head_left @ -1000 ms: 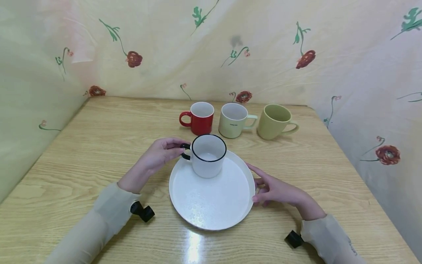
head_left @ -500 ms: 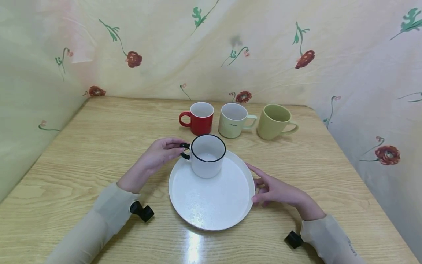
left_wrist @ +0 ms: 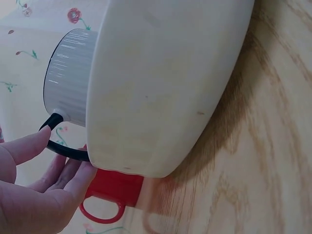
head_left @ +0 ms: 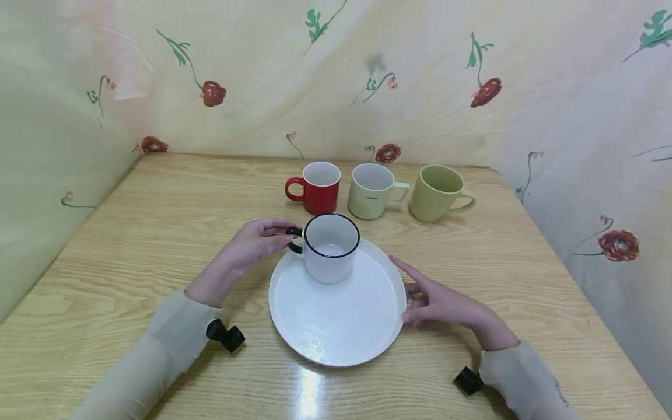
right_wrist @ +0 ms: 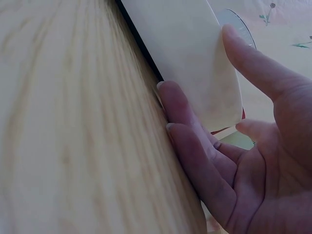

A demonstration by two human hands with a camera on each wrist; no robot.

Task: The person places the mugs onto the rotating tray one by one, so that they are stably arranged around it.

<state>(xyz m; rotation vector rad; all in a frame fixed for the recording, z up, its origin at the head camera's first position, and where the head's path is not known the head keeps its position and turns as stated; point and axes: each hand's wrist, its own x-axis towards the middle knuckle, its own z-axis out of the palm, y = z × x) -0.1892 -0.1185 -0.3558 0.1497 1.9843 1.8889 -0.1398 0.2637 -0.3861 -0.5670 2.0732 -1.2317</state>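
A white mug (head_left: 332,251) with a black rim and black handle (left_wrist: 68,150) stands upright on the back left of a round white tray (head_left: 341,326). My left hand (head_left: 259,244) pinches that handle, thumb on its near side and fingers behind. On the tray's right side, my right hand (head_left: 441,300) holds the wall, with the thumb (right_wrist: 243,48) at the rim and two fingertips at the bottom edge by the table. Its index finger stretches along the rim in the head view. The left wrist view shows the tray's outer wall hiding the mug's base.
Behind the tray stand a red mug (head_left: 321,189) with its handle to the left, a pale green mug (head_left: 367,195) and an olive-green mug (head_left: 433,198) with handles to the right. The wooden table (head_left: 157,245) ends at a flowered cloth (head_left: 252,87) behind.
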